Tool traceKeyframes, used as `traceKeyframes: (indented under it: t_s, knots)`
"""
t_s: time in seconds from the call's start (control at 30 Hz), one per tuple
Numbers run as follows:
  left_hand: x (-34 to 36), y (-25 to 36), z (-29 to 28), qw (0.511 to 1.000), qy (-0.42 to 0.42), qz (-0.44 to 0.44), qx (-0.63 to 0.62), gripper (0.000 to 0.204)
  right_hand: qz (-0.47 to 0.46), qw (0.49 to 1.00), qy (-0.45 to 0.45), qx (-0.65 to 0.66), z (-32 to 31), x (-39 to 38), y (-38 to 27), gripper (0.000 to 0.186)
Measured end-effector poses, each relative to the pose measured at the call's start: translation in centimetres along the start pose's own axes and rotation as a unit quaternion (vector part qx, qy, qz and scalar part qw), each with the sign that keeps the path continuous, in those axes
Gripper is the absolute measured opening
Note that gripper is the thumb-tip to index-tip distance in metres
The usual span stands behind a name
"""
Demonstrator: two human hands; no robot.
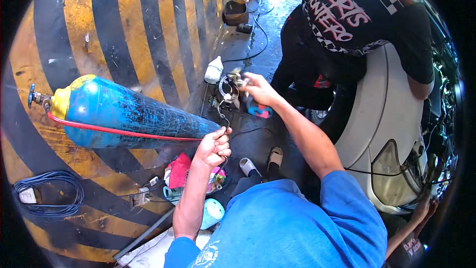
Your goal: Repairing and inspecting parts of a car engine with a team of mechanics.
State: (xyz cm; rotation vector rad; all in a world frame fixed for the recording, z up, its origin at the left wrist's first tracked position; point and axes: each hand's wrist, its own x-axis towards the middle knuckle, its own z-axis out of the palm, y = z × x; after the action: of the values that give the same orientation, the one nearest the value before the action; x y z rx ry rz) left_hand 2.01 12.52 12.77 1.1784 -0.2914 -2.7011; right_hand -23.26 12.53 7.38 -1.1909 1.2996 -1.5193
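My left hand (214, 148) is closed, with a thin cable (224, 120) coming out between thumb and fingers. Above it, this cable curves up to a metal ring-shaped part (227, 88) with a light-coloured piece on it. My right hand (259, 89) is closed beside that part, against a blurred metal piece (238, 77); its exact kind does not show. To the left leans a large blue gas cylinder (134, 114) with a yellow neck and a valve. A red hose (124, 130) runs along the cylinder and ends from sight behind my left hand.
A white jug (214, 70) and a brown bin (235, 13) stand along the striped wall (124, 15). A coiled cable (49, 193) hangs at left. On the right, a person in a black shirt (342, 15) bends over a light-coloured car fender (367, 114). A light blue container (212, 213) is below.
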Motion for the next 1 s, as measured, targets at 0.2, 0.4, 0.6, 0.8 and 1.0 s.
traceKeyframes:
  t_s: [0.2,0.4,0.6,0.8,1.0]
  knots:
    - [1.4,0.0,1.3,0.997,-0.069,-0.019,-0.035,0.026,0.117,0.878,0.030,0.464,3.7,-2.5,0.1,0.025]
    - [1.9,-1.3,2.9,0.985,-0.024,0.035,0.170,0.021,0.038,0.941,-0.105,-0.318,4.3,-5.2,1.7,0.059]
    - [3.1,-1.7,1.1,0.998,0.024,0.050,0.021,0.027,0.185,0.822,0.065,0.534,-0.2,-9.2,1.4,0.019]
    - [5.3,-3.6,0.4,0.981,0.057,0.047,0.180,0.024,-0.023,0.897,0.189,0.398,0.0,-8.8,-2.6,0.016]
    - [2.0,-4.2,6.2,0.970,0.043,-0.006,0.240,0.030,-0.111,0.977,0.128,0.128,-5.1,-10.2,-6.3,0.026]
